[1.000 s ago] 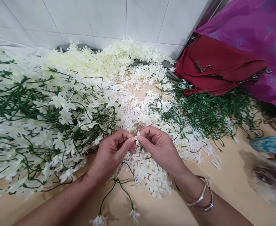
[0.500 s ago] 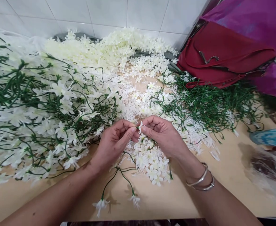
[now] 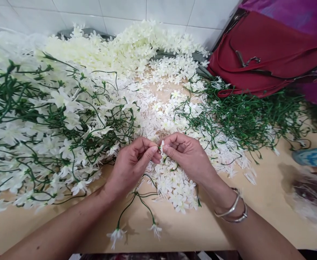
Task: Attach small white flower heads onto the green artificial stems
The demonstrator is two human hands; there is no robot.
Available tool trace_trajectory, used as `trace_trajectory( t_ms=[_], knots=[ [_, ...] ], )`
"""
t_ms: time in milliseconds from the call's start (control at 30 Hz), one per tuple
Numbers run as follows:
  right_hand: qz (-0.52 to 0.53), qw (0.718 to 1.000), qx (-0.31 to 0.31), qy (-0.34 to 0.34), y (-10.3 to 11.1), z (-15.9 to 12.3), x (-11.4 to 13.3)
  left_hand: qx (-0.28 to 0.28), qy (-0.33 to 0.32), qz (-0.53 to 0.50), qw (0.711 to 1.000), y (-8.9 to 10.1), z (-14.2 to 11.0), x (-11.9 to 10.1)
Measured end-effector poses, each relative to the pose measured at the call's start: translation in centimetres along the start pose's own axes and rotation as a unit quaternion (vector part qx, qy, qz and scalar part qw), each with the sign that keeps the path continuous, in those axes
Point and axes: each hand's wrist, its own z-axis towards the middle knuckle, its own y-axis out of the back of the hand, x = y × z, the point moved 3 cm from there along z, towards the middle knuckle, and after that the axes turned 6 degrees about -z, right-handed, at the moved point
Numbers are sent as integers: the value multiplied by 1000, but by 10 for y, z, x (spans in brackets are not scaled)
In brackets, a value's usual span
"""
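Note:
Near the middle of the table my two hands meet at a small white artificial flower (image 3: 162, 147). My left hand (image 3: 137, 157) pinches its green stem end between thumb and forefinger. From the other side, my right hand (image 3: 187, 153) has thumb and forefinger closed at the white petals. A branched green stem (image 3: 137, 194) hangs below my left hand, with two white blossoms at its lower tips. Loose white blossoms (image 3: 177, 193) lie under and in front of my right hand, partly covered by it.
Stemmed white flowers (image 3: 61, 137) are heaped on the left. Cream blossoms (image 3: 137, 47) pile up by the tiled wall (image 3: 126, 12). Green stems (image 3: 245, 115) lie on the right, below a red handbag (image 3: 258, 54). A clear plastic bag (image 3: 310, 195) rests at the table's right.
The view has shifted slightly, so the background sits a little differently. My hands keep their pinch on the small flower, nearly still.

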Motion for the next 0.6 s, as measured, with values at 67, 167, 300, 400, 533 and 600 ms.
trace_trajectory(
  t_ms=[67, 167, 300, 400, 533, 600],
  knots=[
    [11, 1000, -3, 1, -1, -1, -1, -2, 1, -4, 1000, 0, 0, 0],
    [25, 1000, -11, 2, -4, -2, -2, -5, 2, -16, 1000, 0, -1, 0],
    [21, 999, -28, 16, -8, -3, -1, -9, -4, -36, 999, -1, 0, -2],
    [14, 999, -33, 23, -8, -2, -1, -12, -11, -37, 999, 0, 1, -4],
    [11, 999, -27, 27, -7, 0, -1, -10, -13, -39, 999, 0, 2, -4],
    [18, 999, -19, 26, -7, 0, 0, -7, -10, -52, 999, 0, 3, -3]
  ],
)
